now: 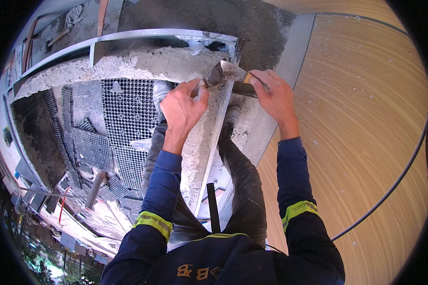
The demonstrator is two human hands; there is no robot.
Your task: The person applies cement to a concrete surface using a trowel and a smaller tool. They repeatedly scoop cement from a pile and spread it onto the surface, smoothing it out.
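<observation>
My right hand (274, 94) is closed round the yellowish handle of a small putty knife (232, 71). Its pale blade points left, and dark grey material shows by its tip, over the corner of a rough concrete curb (142, 64). My left hand (184, 107) is at the other side of that tip, thumb and forefinger pinched together. Something small and pale shows at those fingertips, too small to name. A light metal strip (166, 33) runs along the curb's far edge, with grey filler near its right end.
Black perforated drainage mats (128, 123) lie at left beside a short grey pipe (95, 190). A wood-grain panel (356, 118) fills the right side, crossed by a dark cable (390, 197). My boots stand either side of a pale ledge (207, 156).
</observation>
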